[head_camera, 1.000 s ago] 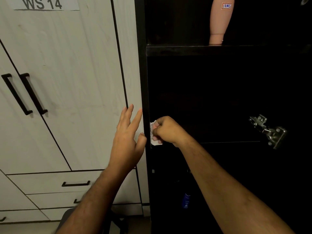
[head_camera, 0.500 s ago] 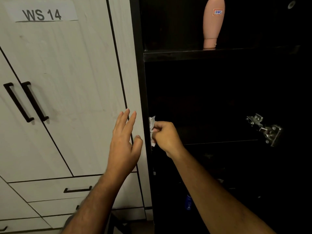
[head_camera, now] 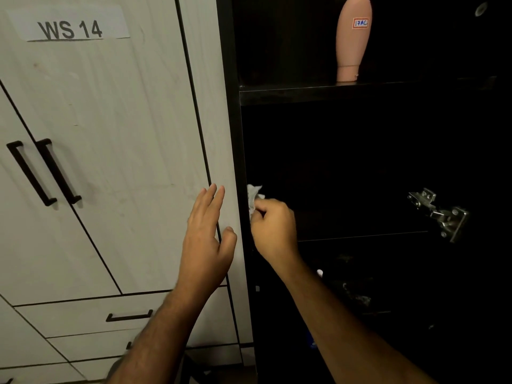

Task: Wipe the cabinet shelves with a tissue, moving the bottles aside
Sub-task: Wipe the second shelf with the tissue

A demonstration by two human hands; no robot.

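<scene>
My right hand [head_camera: 273, 225] grips a crumpled white tissue [head_camera: 253, 196] against the inner left wall of the dark open cabinet [head_camera: 235, 151], just above the middle shelf [head_camera: 360, 236]. My left hand [head_camera: 206, 239] is held up with straight fingers in front of the white cabinet door [head_camera: 116, 134], holding nothing. A pink bottle [head_camera: 352, 40] with a small label stands upside down on the upper shelf [head_camera: 318, 92]. A blue bottle [head_camera: 313, 342] shows faintly below my right forearm in the dark lower compartment.
A metal door hinge [head_camera: 437, 214] juts out at the cabinet's right side. The white wardrobe has black handles [head_camera: 44, 173] and drawers [head_camera: 83, 317] below, with a "WS 14" label [head_camera: 70, 29] on top. The lower compartment is too dark to read.
My right hand has slid the tissue upward along the cabinet's left wall. The view has tilted up a little; my left hand stays open near the door.
</scene>
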